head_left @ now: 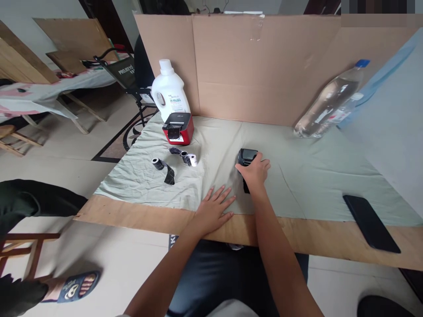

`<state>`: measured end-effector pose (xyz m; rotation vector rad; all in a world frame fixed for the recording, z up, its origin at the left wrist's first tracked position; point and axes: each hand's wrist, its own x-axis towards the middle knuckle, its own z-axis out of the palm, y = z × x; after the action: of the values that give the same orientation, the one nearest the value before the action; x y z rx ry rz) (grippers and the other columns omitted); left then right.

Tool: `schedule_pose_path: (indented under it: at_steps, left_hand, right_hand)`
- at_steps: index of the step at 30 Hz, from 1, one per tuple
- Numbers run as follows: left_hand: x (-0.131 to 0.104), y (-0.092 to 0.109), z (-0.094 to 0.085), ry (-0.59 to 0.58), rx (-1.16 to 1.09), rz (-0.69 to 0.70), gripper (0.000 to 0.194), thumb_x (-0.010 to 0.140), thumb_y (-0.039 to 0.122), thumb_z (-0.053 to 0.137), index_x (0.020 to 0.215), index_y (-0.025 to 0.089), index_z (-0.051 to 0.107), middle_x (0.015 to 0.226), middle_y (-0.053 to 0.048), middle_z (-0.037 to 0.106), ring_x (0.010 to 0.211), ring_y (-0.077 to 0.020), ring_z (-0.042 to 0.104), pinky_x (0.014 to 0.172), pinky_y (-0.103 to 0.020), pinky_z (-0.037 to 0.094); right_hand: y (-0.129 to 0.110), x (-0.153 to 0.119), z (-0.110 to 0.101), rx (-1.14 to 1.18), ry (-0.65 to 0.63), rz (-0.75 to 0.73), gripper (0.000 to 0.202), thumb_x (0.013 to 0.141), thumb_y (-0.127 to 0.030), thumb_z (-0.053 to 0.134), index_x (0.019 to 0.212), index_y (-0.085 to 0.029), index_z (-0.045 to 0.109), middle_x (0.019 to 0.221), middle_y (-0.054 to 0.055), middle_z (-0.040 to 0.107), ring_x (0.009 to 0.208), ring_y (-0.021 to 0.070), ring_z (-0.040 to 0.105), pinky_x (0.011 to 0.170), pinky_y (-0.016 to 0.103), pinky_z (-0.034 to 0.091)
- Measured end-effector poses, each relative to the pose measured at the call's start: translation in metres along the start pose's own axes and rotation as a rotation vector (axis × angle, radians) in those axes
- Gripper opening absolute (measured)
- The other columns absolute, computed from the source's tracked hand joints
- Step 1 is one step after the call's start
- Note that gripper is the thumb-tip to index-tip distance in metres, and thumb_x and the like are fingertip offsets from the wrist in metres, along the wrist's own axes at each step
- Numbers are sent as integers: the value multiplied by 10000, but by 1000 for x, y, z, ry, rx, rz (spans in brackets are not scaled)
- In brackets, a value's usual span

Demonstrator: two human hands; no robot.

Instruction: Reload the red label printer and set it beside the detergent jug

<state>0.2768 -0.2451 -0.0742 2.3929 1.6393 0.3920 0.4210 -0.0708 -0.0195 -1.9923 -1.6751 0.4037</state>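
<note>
A wooden table (pixel 297 237) carries a wrinkled pale green cloth (pixel 297 176), on which lie a red label printer (pixel 177 128), paper rolls (pixel 188 157) and a black phone (pixel 370 223).

The printer (pixel 177 128) stands near the table's (pixel 297 235) far left corner, the jug (pixel 170 91) behind it. The phone (pixel 370 223) lies at the near right edge.

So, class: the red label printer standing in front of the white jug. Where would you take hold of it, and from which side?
Grip the red label printer across its two red side walls, coming down from above and the front. It stands upright and boxy. The white jug stands close behind it, apparently blocking a rear approach, and the black front opening gives no firm hold. The paper rolls lie clear in front.
</note>
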Motion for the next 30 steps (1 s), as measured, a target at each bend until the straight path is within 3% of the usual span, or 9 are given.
schedule_pose_path:
  at_steps: [7, 9, 11, 13, 15, 18, 22, 26, 30]
  left_hand:
    - [-2, 6, -8, -58, -60, -35, 583, 1086, 500, 518, 1637, 307, 498, 1788, -40, 339, 1689, -314, 264, 1374, -645, 197]
    - [-2, 5, -13, 8, -188, -64, 497, 1047, 457, 586, 1521, 313, 628, 1697, -51, 509, 1628, -316, 406, 1369, -636, 228]
    - [5, 0, -20, 173, -430, -177, 330, 1030, 390, 588, 1299, 294, 755, 1412, -73, 755, 1404, -293, 657, 1308, -585, 379]
    - [26, -10, -32, 366, -726, -338, 227, 1019, 336, 576, 1110, 254, 766, 1063, -70, 831, 1065, -245, 791, 1115, -483, 568]
    - [61, -22, -45, 465, -961, -462, 151, 973, 298, 637, 1066, 215, 723, 925, -51, 793, 826, -192, 781, 859, -353, 627]
    - [127, -38, -55, 418, -1062, -605, 278, 893, 172, 710, 1170, 186, 689, 935, -24, 753, 613, -107, 686, 615, -234, 517]
    - [194, -47, -41, 328, -1067, -684, 377, 871, 75, 684, 1246, 119, 688, 744, 30, 673, 497, -74, 543, 572, -224, 425]
    - [213, -47, -19, 327, -1108, -682, 283, 901, 110, 680, 1179, 99, 730, 670, 47, 612, 498, -69, 475, 583, -230, 409]
    - [209, -45, -17, 300, -1178, -706, 195, 892, 137, 703, 1080, 102, 739, 665, 41, 601, 477, -54, 417, 530, -230, 351]
  right_hand:
    - [3, 1, -5, -54, -102, -38, 1040, 761, -503, 781, 1629, -140, 338, 1444, 308, 493, 1340, 515, 489, 1082, 641, 460]
    - [9, 4, -10, -50, -140, -76, 1107, 781, -585, 763, 1678, -153, 278, 1485, 314, 492, 1360, 526, 495, 1113, 668, 432]
    - [17, 12, -14, -11, -147, -119, 1116, 821, -664, 697, 1705, -152, 247, 1516, 307, 501, 1385, 518, 507, 1148, 668, 412]
    - [25, 23, -14, 86, -138, -163, 1033, 893, -672, 595, 1709, -133, 263, 1547, 291, 516, 1443, 482, 499, 1195, 637, 399]
    - [31, 36, -9, 223, -145, -200, 916, 957, -613, 504, 1697, -112, 304, 1615, 267, 500, 1530, 416, 456, 1254, 578, 374]
    - [41, 52, 4, 400, -192, -209, 793, 994, -524, 434, 1672, -120, 366, 1717, 206, 437, 1613, 306, 395, 1317, 505, 324]
    - [55, 58, 17, 530, -224, -221, 710, 1017, -514, 357, 1646, -191, 420, 1762, 119, 400, 1637, 222, 375, 1334, 485, 310]
    - [64, 57, 19, 550, -228, -270, 700, 1034, -541, 320, 1631, -199, 448, 1739, 116, 439, 1631, 215, 390, 1338, 485, 308]
    - [64, 59, 18, 536, -224, -276, 674, 1051, -544, 304, 1627, -229, 459, 1735, 101, 451, 1628, 210, 393, 1336, 495, 315]
